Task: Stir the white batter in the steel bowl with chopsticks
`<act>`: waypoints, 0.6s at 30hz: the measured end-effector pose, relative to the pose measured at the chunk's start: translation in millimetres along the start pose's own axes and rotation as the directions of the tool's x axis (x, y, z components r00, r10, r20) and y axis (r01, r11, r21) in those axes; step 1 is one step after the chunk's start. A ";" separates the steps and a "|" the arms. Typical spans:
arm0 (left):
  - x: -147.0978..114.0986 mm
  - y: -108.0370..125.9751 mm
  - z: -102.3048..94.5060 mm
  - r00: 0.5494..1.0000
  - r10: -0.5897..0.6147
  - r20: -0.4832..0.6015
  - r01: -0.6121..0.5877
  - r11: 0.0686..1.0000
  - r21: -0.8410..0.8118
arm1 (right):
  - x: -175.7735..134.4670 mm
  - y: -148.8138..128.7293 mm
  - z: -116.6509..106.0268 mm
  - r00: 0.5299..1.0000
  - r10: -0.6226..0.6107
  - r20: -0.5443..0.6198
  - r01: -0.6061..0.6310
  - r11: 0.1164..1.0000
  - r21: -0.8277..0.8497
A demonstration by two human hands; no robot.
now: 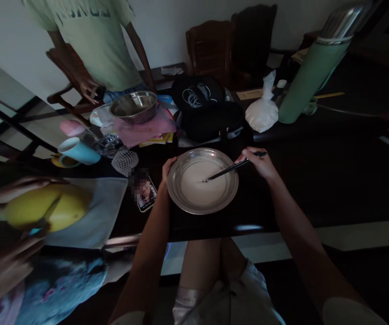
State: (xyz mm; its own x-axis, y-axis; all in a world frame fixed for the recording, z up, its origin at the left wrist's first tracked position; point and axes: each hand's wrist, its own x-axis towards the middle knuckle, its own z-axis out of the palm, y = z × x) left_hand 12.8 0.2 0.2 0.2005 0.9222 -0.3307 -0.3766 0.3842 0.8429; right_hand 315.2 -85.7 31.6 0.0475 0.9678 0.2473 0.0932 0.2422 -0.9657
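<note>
A shallow metal bowl (174, 183) of milky white liquid (199, 192) stands on the dark table in front of me. My left hand (169, 169) grips the bowl's left rim, its fingers partly hidden behind the side. Dark chopsticks (228, 170) slant down from my right hand (258, 161), which is closed around their upper part beyond the right rim. Their tips dip into the liquid near the middle of the bowl. A phone (146, 195) with a lit screen lies just left of my left forearm.
At left, another person's hands hold a knife (49, 212) against a large yellow fruit (74, 210). Behind are a blue mug (82, 151), an empty metal bowl (135, 108), a black bag (211, 119), a tied white bag (262, 115) and a tall green thermos (311, 79). Another person stands across the table.
</note>
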 end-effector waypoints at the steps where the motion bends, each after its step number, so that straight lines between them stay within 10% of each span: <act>1: 0.6 -0.2 -0.4 1.000 0.000 -0.011 0.001 1.000 0.003 | -0.2 0.2 -0.2 1.000 -0.001 0.005 0.001 1.000 0.006; 18: -3.7 0.2 0.8 1.000 0.003 0.026 -0.003 1.000 -0.019 | -0.8 -1.5 4.7 0.995 -0.004 0.098 0.006 1.000 -0.021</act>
State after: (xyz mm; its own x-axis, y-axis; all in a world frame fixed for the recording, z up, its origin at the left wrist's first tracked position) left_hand 12.8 -3.1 2.0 0.2230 0.9220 -0.3166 -0.3943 0.3823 0.8357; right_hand 310.3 -86.5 32.5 -0.0503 0.9689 0.2422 0.1142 0.2465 -0.9624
